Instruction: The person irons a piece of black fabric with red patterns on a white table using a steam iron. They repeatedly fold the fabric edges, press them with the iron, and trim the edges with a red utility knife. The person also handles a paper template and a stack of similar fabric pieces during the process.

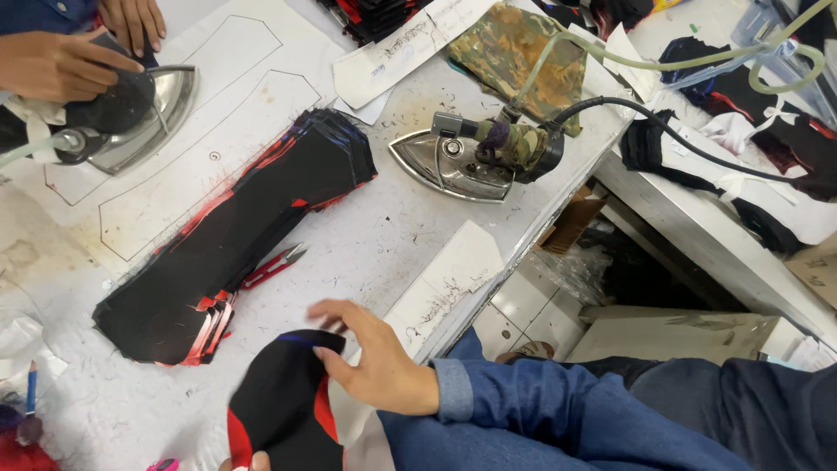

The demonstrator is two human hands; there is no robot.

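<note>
Black-red fabric piece (283,397) under right hand (377,362)

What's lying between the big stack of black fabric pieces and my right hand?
In the head view, small red thread snips lie on the table beside the stack, between it and the right hand; otherwise only bare, lint-strewn tabletop.

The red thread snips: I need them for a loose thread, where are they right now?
In the head view the red thread snips lie on the table, against the right edge of the long stack of black fabric pieces, just above the person's right hand.
</note>
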